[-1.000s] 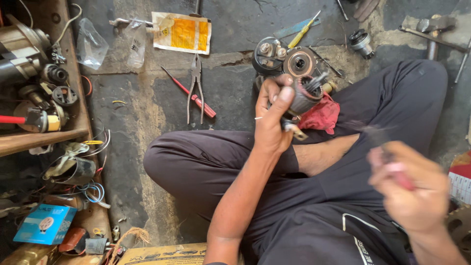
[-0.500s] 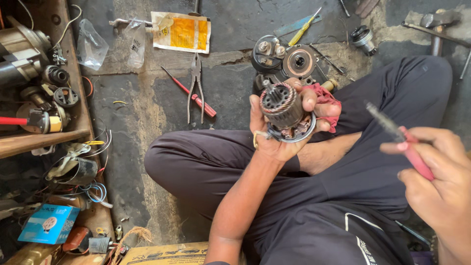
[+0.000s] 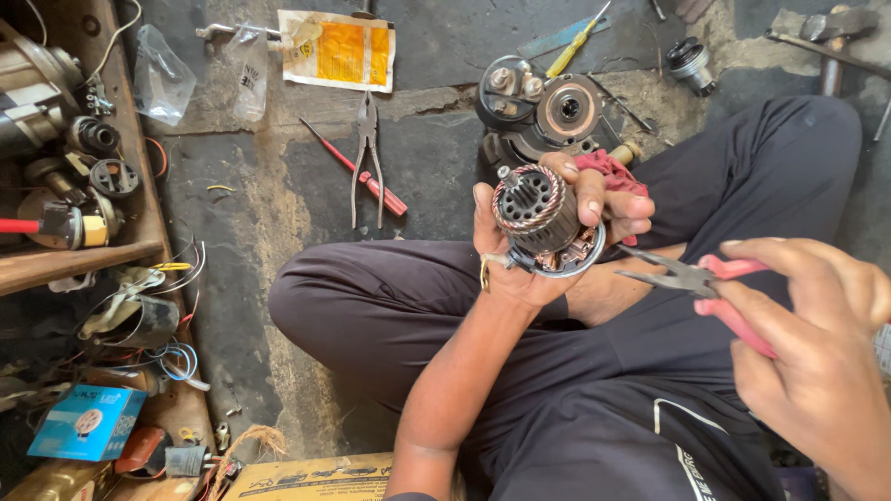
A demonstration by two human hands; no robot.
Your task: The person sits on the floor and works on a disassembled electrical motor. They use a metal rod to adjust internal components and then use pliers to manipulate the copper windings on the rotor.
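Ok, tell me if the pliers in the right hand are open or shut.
Open: the pliers in the right hand show their two tips slightly parted, gripping nothing.

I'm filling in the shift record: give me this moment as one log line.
left hand: holds wound motor part upright | right hand: holds red-handled pliers, tips near part, apart | floor: second pliers, red screwdriver

Daylight fills the scene evenly and fairly brightly, with soft shadows only. The concrete floor [image 3: 278, 186] looks sharp in the centre, and the wound metal part [image 3: 538, 218] is crisp. The right hand [image 3: 817, 343], close to the lens, is slightly soft and looms large. The wooden shelf [image 3: 83, 250] at the left edge falls into dimmer shade, with lines bending outward there.
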